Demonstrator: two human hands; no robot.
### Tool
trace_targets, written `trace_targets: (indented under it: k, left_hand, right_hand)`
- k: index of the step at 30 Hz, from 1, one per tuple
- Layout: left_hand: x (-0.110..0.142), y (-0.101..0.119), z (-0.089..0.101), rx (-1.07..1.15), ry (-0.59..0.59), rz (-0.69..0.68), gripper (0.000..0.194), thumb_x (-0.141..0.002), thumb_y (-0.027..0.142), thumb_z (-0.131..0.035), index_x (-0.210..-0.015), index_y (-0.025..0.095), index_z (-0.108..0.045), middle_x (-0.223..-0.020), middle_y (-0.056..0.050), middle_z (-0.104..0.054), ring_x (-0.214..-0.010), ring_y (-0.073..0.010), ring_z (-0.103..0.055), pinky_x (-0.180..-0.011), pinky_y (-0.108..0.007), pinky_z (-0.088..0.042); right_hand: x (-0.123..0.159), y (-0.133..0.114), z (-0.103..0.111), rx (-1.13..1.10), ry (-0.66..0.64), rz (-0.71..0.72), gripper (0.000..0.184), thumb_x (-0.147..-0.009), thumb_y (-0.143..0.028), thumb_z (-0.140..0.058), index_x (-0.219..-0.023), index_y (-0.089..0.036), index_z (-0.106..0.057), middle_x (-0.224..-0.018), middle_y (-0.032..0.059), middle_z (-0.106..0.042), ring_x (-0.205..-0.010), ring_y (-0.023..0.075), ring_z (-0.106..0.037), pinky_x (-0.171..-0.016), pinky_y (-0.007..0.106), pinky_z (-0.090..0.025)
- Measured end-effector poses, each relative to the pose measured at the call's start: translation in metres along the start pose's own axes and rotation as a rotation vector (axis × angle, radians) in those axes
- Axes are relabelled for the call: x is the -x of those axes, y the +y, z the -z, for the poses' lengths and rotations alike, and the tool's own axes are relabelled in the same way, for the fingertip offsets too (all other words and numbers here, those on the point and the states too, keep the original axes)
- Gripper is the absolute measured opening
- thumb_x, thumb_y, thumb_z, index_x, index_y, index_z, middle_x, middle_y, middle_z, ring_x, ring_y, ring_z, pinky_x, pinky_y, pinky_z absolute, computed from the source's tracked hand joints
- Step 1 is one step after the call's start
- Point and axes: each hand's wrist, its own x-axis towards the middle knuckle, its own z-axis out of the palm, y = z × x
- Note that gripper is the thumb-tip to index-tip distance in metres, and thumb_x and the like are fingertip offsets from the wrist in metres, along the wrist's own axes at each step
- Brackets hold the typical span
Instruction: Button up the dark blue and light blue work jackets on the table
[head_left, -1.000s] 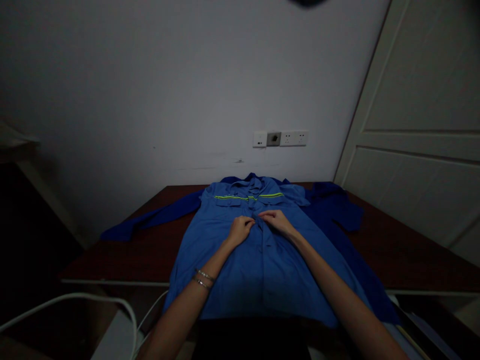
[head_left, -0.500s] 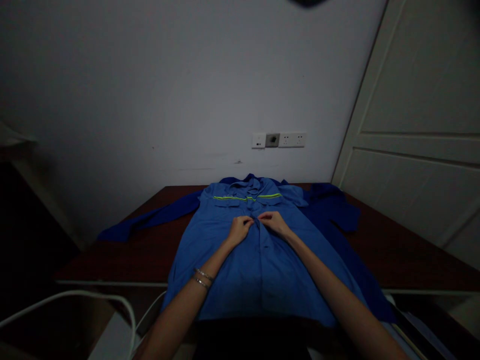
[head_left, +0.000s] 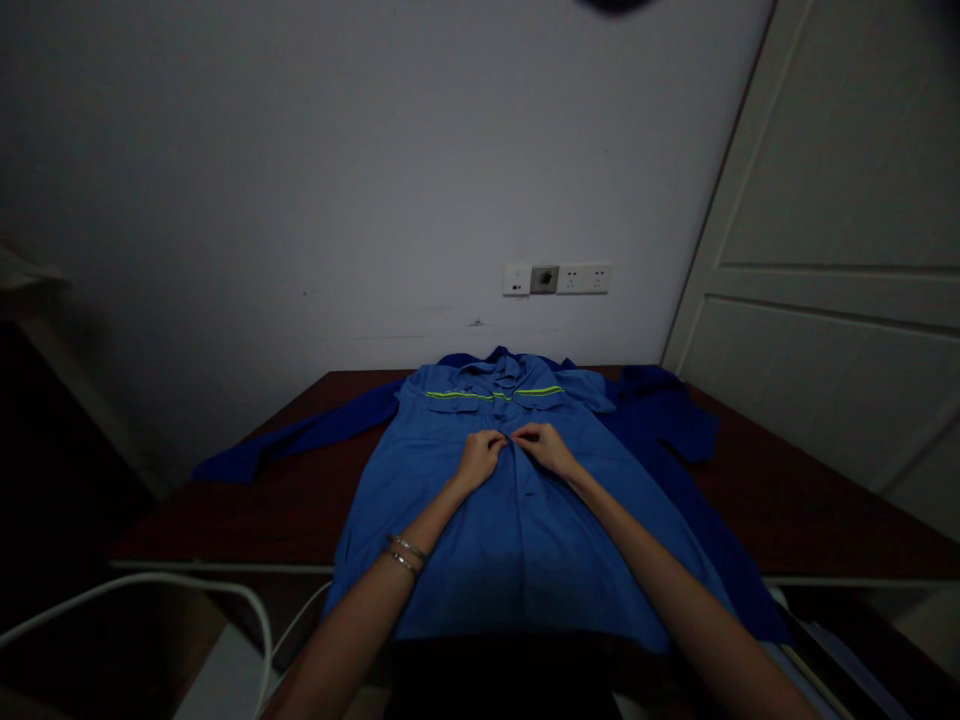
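Note:
A light blue work shirt (head_left: pixel 442 500) with a yellow-green stripe across the chest lies face up, its collar toward the wall and its hem over the front edge of the table. My left hand (head_left: pixel 481 456) pinches the front placket just below the chest pockets. Opposite it, my right hand (head_left: pixel 546 447) pinches the same placket, the fingertips of both hands almost meeting. Any button between the fingers is too small to make out. Beneath the shirt, a darker blue garment (head_left: pixel 664 425) spreads its sleeves to both sides.
The dark red-brown table (head_left: pixel 780 500) stands against a wall with a row of sockets (head_left: pixel 556 280). At the right is a pale panelled door (head_left: pixel 840 270). A white cable (head_left: pixel 202 585) loops at the lower left, in front of the table.
Both hands stay at the placket with their fingers pinched. My right fingertips have shifted slightly left, closer to the left ones. The shirt lies as before.

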Motion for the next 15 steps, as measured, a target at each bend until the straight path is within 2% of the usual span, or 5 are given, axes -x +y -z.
trace_targets:
  k: [6,8,10,13,15]
  left_hand:
    - [-0.003,-0.001,0.007,0.047,-0.068,0.005,0.018,-0.075,0.017,-0.052,-0.081,0.015,-0.07,-0.082,-0.005,-0.069,-0.077,-0.0161,-0.061,-0.075,-0.025,-0.043]
    - [-0.005,-0.002,0.012,0.098,-0.091,0.058,0.017,-0.072,0.022,-0.055,-0.078,0.014,-0.07,-0.078,-0.004,-0.069,-0.073,-0.0155,-0.06,-0.07,-0.023,-0.043]
    - [-0.008,-0.003,0.015,0.15,-0.056,0.169,0.023,-0.072,0.03,-0.055,-0.072,0.012,-0.069,-0.067,-0.002,-0.066,-0.063,-0.0139,-0.057,-0.061,-0.022,-0.041]
    - [-0.01,-0.004,0.016,0.183,0.005,0.351,0.045,-0.072,0.049,-0.051,-0.052,0.01,-0.062,-0.044,0.002,-0.049,-0.045,-0.0087,-0.042,-0.047,-0.02,-0.029]
    - [-0.01,-0.005,0.014,0.18,-0.01,0.414,0.053,-0.066,0.057,-0.052,-0.04,0.012,-0.051,-0.036,0.005,-0.033,-0.039,-0.0056,-0.029,-0.043,-0.021,-0.02]
  right_hand:
    - [0.001,-0.002,0.0,0.154,0.025,0.089,0.014,-0.069,-0.021,-0.055,-0.072,-0.015,-0.068,-0.074,0.0064,-0.067,-0.072,0.0183,-0.06,-0.071,0.029,-0.045]
    - [0.002,-0.003,0.0,0.195,0.033,0.123,0.013,-0.07,-0.02,-0.055,-0.072,-0.016,-0.068,-0.075,0.0061,-0.066,-0.073,0.0177,-0.059,-0.072,0.029,-0.045]
    - [0.003,-0.004,0.0,0.23,0.026,0.149,0.013,-0.072,-0.02,-0.055,-0.074,-0.016,-0.067,-0.077,0.0058,-0.065,-0.074,0.0169,-0.059,-0.072,0.028,-0.044]
    - [0.005,-0.007,-0.001,0.337,0.007,0.185,0.012,-0.075,-0.021,-0.054,-0.078,-0.016,-0.065,-0.081,0.0056,-0.064,-0.077,0.0164,-0.057,-0.073,0.028,-0.043]
    - [0.008,-0.01,-0.002,0.438,0.006,0.218,0.012,-0.077,-0.022,-0.054,-0.08,-0.017,-0.064,-0.083,0.0052,-0.063,-0.079,0.0164,-0.056,-0.074,0.029,-0.042]
